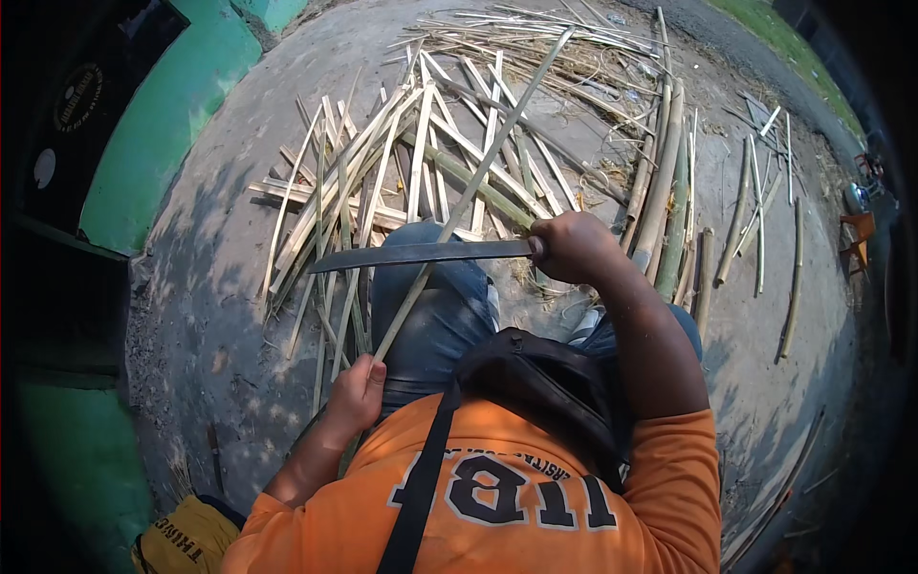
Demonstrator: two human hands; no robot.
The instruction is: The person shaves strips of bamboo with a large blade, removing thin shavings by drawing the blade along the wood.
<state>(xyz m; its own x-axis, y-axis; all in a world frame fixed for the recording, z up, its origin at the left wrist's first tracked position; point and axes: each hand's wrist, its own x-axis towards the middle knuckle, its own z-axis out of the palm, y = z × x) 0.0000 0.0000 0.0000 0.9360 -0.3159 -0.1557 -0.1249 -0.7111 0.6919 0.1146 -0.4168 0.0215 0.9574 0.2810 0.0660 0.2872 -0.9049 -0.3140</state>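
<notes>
With forearm raised, the right hand [577, 247] clamps its fingers round the machete's handle; the left hand [359, 394], lower, grips a bamboo strip [490, 168], fingers closed.

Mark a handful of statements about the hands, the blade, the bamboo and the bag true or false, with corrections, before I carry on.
1. The right hand holds a machete. True.
2. The left hand is empty. False: the left hand holds a bamboo strip.
3. In this view, the machete crosses the bamboo strip. True.
4. The bag is yellow and hangs from the wall. False: a black bag is worn at the waist.
5. Split bamboo lies piled on the ground. True.
</notes>
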